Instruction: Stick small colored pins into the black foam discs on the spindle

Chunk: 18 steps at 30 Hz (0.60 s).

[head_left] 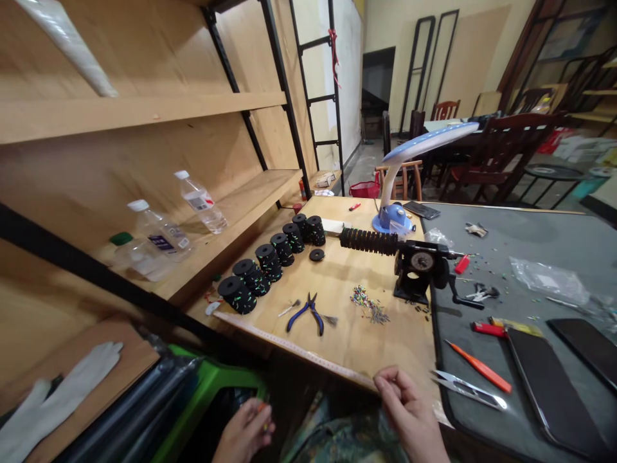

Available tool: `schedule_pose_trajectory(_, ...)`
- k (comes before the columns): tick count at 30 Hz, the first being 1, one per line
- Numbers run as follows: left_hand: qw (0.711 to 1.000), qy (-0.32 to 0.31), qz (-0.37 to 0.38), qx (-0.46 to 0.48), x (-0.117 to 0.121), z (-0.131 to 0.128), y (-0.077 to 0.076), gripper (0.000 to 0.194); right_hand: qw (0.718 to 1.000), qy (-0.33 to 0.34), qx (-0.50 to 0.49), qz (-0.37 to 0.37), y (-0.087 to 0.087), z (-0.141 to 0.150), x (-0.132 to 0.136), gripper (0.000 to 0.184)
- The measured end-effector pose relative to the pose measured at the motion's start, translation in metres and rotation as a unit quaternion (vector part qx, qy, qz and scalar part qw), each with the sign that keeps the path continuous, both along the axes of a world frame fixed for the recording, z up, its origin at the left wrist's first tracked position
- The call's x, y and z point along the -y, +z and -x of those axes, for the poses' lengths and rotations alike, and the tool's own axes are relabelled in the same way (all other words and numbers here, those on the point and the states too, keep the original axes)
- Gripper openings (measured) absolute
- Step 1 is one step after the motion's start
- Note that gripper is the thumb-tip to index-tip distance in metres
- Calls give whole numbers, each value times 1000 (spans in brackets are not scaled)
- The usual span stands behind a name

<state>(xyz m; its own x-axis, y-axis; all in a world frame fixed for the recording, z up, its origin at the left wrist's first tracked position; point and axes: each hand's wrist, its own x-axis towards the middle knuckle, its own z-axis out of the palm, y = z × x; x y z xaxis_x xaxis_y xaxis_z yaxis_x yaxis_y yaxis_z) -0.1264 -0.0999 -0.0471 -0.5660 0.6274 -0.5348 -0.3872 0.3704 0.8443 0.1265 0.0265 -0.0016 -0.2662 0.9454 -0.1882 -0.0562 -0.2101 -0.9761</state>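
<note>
My left hand (245,429) is low in front of the table, fingers curled around something small; orange and yellow specks show at the fingertips. My right hand (405,406) is at the table's front edge, thumb and fingers pinched together; anything between them is too small to make out. Beyond it lies a pile of small coloured beads (361,298) with thin grey pins (378,314) beside it. Blue-handled pliers (308,315) rest with their handles spread. A hand-crank winder (418,267) carries a row of black discs (369,242) on its shaft.
Several black spools with green bits (268,262) line the table's left side. A blue lamp (393,217) stands behind the winder. On the grey mat are thread snips (475,390), an orange tool (482,368) and a phone (549,386). Plastic bottles (200,202) stand on the left shelf.
</note>
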Motion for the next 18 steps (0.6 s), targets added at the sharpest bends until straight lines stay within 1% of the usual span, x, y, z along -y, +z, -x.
schedule_pose_trajectory(2, 994, -76, -75, -21, -22, -30, 24, 41, 999, 23, -21, 9, -5, 7, 10, 42)
schedule_pose_trajectory(3, 987, -122, -100, -29, -33, -44, 33, 37, 999, 29, -29, 10, -6, 10, 15, 41)
schedule_pose_trajectory(4, 980, -159, -116, -31, -43, -58, 40, 34, 999, 32, -37, 7, -6, 12, 20, 41)
schedule_pose_trajectory(6, 971, -197, -133, -30, -58, -81, 47, 32, 999, 29, -45, -4, -5, 12, 28, 40)
schedule_pose_trajectory(9, 962, -228, -146, -31, -68, -102, 48, 29, 999, -1, -31, -38, -3, 8, 34, 39)
schedule_pose_trajectory(12, 956, -246, -153, -46, -71, -112, 50, 27, 996, -36, -1, -79, -2, 2, 34, 38)
schedule_pose_trajectory(15, 954, -245, -166, -58, -75, -118, 53, 26, 994, -40, 12, -100, -3, 1, 32, 37)
schedule_pose_trajectory(18, 952, -228, -192, -70, -80, -121, 54, 27, 992, -29, 19, -118, -4, 5, 30, 34)
